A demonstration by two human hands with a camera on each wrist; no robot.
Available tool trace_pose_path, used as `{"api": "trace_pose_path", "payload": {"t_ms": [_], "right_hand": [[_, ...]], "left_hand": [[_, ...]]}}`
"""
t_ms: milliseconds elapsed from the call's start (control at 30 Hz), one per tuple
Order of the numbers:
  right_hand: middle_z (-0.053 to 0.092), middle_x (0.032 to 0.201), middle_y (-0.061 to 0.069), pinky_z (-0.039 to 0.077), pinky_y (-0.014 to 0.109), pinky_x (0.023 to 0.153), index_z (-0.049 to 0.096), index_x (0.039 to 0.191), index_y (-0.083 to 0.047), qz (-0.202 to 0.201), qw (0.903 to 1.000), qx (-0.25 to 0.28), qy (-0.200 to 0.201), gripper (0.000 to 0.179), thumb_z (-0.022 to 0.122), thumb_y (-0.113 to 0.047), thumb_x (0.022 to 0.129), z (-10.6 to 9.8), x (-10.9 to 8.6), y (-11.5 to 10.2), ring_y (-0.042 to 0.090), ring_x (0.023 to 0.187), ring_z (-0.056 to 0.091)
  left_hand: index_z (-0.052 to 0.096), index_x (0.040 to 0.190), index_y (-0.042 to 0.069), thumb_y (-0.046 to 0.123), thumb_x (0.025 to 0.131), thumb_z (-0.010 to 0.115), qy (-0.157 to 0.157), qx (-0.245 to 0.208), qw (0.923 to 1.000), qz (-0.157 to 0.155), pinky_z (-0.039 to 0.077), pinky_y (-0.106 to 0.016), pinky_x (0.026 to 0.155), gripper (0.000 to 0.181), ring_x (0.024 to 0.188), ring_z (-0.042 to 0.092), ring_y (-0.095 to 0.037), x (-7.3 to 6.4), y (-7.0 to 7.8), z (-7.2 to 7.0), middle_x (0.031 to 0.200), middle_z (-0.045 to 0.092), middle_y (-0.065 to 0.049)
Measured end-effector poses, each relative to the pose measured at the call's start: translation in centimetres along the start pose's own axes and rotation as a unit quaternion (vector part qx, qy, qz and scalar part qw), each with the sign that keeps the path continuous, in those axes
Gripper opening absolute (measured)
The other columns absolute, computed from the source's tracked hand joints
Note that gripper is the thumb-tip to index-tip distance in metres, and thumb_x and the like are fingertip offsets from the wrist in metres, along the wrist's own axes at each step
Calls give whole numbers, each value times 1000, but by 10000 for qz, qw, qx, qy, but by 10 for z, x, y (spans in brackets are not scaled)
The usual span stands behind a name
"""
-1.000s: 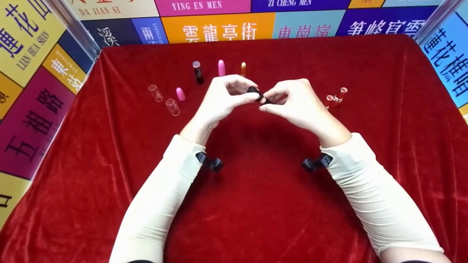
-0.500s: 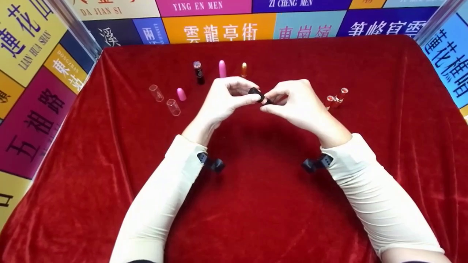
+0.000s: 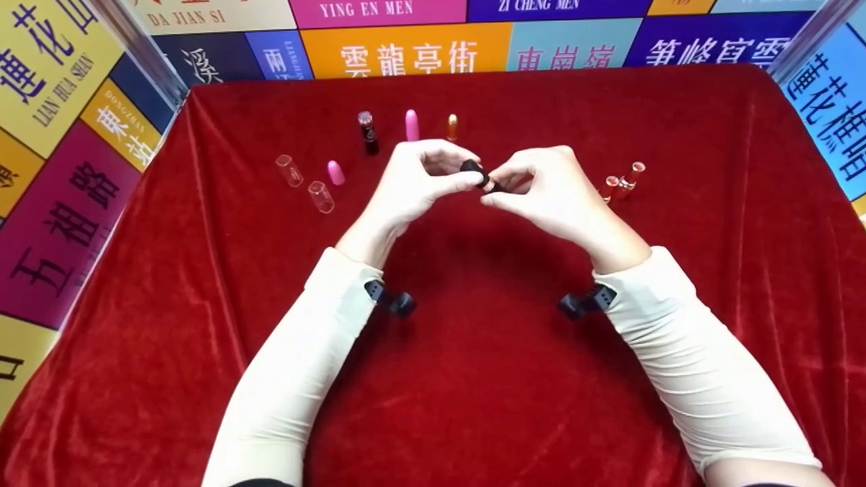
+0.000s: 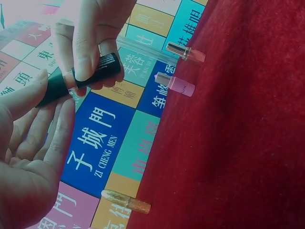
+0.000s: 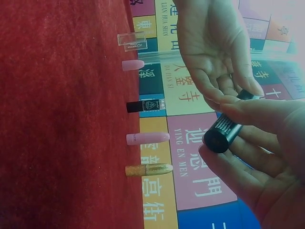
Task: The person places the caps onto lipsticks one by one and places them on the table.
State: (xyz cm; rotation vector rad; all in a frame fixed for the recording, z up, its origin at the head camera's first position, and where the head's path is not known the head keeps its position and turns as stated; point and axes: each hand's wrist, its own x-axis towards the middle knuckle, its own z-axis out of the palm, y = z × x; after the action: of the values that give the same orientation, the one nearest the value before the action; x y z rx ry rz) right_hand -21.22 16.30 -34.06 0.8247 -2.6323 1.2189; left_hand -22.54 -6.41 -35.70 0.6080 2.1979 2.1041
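Note:
Both hands hold a black lipstick (image 3: 472,166) above the red cloth, near the middle of the head view. My left hand (image 3: 416,179) pinches one black end (image 4: 53,89) between thumb and fingers. The other black end (image 4: 106,67), with small white print, is gripped by my right hand (image 3: 551,189). A narrow pinkish metallic band (image 4: 70,79) shows between the two ends. In the right wrist view, the flat round end of the black tube (image 5: 218,141) faces the camera, and the fingers of the left hand (image 5: 214,57) partly cover its far end.
Behind the hands stand a black jewel-topped lipstick (image 3: 367,132), a pink bullet-shaped tube (image 3: 412,124) and a gold one (image 3: 452,126). At left are a short pink cap (image 3: 335,172) and clear covers (image 3: 321,197). Two lipsticks (image 3: 630,176) stand at right. Printed panels (image 3: 406,51) border the cloth.

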Motion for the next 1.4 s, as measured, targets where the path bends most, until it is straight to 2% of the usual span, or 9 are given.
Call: {"api": "trace_pose_path", "payload": {"t_ms": [133,233,333,467,567,733,800,1067,1400], "right_hand": [[81,92,1,58,17,75,86,100,-10,258,9996,136,7,16,91,-16,86,-2,0,1,7,79,74],[81,93,2,59,18,77,86,101,-10,448,9985,322,37,18,91,-19,87,-3,1,0,4,81,74],[81,93,3,59,18,77,86,102,-10,596,9972,430,100,19,91,-21,87,-4,1,-1,5,81,74],[81,94,3,59,18,77,85,103,-11,635,9969,438,128,20,91,-22,88,-5,2,-2,6,81,74],[81,95,2,59,20,77,85,104,-10,611,9971,437,135,20,90,-22,88,-4,3,-2,6,81,74],[81,95,2,59,20,76,85,104,-10,696,9961,493,205,21,90,-22,88,-7,3,-2,6,81,74],[82,95,2,58,19,76,85,103,-10,753,9957,481,263,20,90,-23,88,-10,3,-2,6,81,74],[81,94,0,58,17,77,86,102,-10,999,9921,578,500,20,90,-23,87,-20,2,-2,5,81,74],[81,94,1,58,17,76,86,102,-11,1030,9918,576,487,19,91,-24,87,-20,4,-1,5,80,74]], "left_hand": [[82,107,5,9,88,88,-12,335,9994,85,59,-32,83,21,89,74,-22,2,9,-1,96,80,-7],[82,110,3,13,88,88,48,767,9969,163,59,-31,84,25,91,75,-21,3,22,-11,98,81,-7],[83,111,4,17,88,89,318,1188,9923,127,59,-30,88,27,95,76,-18,3,30,-33,102,81,-6],[84,109,6,20,87,91,932,1606,9826,-110,58,-24,83,27,93,75,-12,-5,27,-77,104,82,-6],[83,111,4,20,87,91,1453,2043,9676,-313,56,-21,79,30,90,73,-9,-16,13,-113,108,81,-10],[81,116,3,25,86,92,2000,3105,9234,-1048,53,-17,81,39,99,76,-18,-36,-13,-146,113,80,-16],[81,116,2,28,85,93,1978,3443,9088,-1283,52,-17,82,42,103,77,-25,-41,-18,-151,113,79,-17],[82,102,2,29,80,95,1546,4037,8878,-1578,49,-22,78,37,94,75,-28,-47,-26,-157,98,81,-14],[83,97,1,19,82,94,1462,4054,8872,-1651,48,-21,72,26,86,73,-26,-47,-36,-157,91,81,-13]]}}
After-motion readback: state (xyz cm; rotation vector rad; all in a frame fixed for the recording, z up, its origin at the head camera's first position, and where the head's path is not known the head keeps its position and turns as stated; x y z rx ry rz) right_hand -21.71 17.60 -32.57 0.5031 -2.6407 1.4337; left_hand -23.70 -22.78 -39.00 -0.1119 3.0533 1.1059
